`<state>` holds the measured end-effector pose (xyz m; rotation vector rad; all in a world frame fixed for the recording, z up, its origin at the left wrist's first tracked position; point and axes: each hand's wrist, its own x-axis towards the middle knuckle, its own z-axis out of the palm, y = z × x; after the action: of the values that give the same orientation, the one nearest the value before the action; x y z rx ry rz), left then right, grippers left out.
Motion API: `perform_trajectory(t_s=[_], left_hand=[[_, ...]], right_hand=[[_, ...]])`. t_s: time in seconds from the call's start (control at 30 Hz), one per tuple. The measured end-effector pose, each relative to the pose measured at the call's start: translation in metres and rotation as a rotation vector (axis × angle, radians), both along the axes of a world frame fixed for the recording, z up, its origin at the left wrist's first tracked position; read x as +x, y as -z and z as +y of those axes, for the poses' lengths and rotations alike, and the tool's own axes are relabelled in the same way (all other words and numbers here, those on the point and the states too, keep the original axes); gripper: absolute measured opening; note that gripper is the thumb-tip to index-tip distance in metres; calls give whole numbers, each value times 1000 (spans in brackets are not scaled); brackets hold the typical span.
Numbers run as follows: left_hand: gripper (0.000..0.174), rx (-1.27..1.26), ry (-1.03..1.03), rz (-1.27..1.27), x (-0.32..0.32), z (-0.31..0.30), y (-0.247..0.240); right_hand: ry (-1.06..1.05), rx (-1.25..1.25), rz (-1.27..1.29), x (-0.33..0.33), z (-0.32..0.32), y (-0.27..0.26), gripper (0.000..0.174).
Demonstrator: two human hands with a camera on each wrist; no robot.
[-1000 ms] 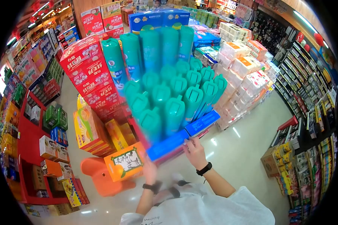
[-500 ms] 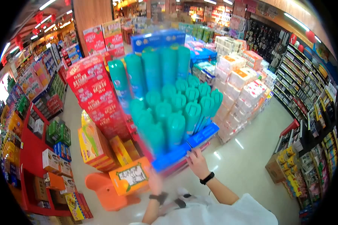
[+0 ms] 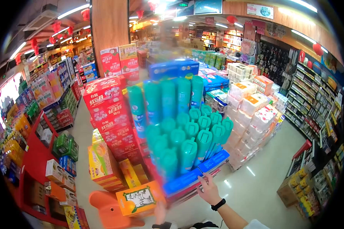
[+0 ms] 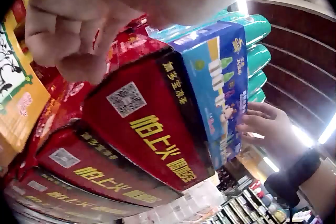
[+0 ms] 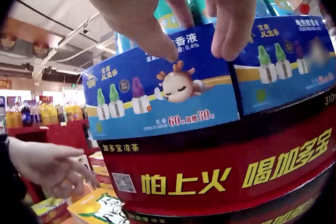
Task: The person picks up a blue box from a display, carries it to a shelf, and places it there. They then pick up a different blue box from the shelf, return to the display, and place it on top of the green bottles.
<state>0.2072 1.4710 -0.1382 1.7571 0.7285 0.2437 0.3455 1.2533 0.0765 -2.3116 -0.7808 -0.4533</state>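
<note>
The person's right hand (image 3: 211,192) has its fingers gripping the top edge of a blue box (image 5: 157,87), which sits on red cartons (image 5: 178,182) before teal bottles (image 3: 189,152). The left hand's (image 5: 50,169) fingers hang loosely bent, holding nothing, near an orange box (image 3: 139,198).

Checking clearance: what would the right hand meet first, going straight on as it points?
Likely the left blue mosquito-repellent box, near its upper edge; the right hand seems to touch it, depth unclear.

Shop interior. Pale glossy floor (image 3: 271,156), reflected light streaks (image 3: 250,171) right of bottom centre. Wood-clad column (image 3: 110,30), upper left of centre. Red lanterns (image 3: 85,15) and tube lights (image 3: 73,11) overhead. Red shelf unit (image 3: 35,154) lower left; packed shelving (image 3: 307,99) right. Bright glare (image 3: 7,103) far left.
</note>
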Motion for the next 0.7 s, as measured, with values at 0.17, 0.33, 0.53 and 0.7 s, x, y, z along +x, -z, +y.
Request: perform_trajectory(t_s=[0.17,0.33,0.53,0.7], left_hand=[[42,-132,162,224,-24,5,8],[43,-206,260,334,-10,-50,6],[44,-221,469,407,50,-164,1],[44,-178,706,475,109,-255,14]], right_hand=[[-69,31,124,-9,-43,4,38],[-112,-54,306,-14,-137,41,30],[34,-70,694,-36,-258,81,44],[123,-123,698,-42,-348,106,32]])
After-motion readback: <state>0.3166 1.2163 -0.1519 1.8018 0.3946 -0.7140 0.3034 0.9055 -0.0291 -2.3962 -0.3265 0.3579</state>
